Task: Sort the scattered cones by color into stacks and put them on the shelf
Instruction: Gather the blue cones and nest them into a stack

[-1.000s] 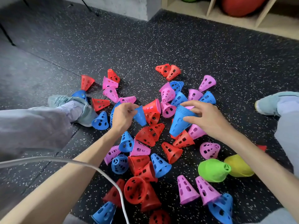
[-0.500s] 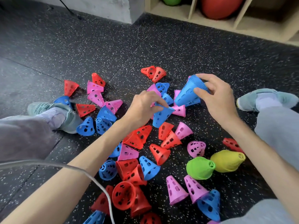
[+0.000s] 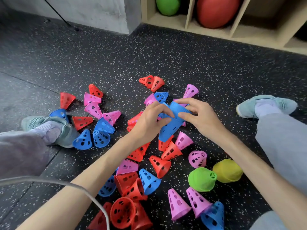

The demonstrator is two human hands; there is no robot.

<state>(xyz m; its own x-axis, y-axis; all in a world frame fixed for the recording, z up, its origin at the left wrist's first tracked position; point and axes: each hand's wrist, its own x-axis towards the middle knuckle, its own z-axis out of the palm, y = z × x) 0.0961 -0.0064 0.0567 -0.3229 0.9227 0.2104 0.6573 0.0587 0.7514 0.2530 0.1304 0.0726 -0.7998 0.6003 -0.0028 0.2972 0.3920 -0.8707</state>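
Perforated red, pink and blue cones lie scattered on the dark speckled floor between my legs. My right hand (image 3: 200,117) grips the upper end of a stack of blue cones (image 3: 173,125) held above the pile. My left hand (image 3: 151,122) grips the same stack from the left, fingers curled round a blue cone at its lower part. Loose blue cones (image 3: 99,135) lie at the left near my foot, red cones (image 3: 126,211) at the bottom, pink cones (image 3: 186,203) at the lower right.
A wooden shelf (image 3: 187,20) stands at the top right, holding a green ball (image 3: 167,5) and a red ball (image 3: 217,11). A green stack (image 3: 201,179) and a yellow stack (image 3: 227,170) lie at the right. My shoes (image 3: 265,105) flank the pile; a grey cable (image 3: 79,188) crosses my left arm.
My left hand carried a single blue cone right to the blue stack, and my right hand lowered the stack to meet it. Both hands now hold the stack together.
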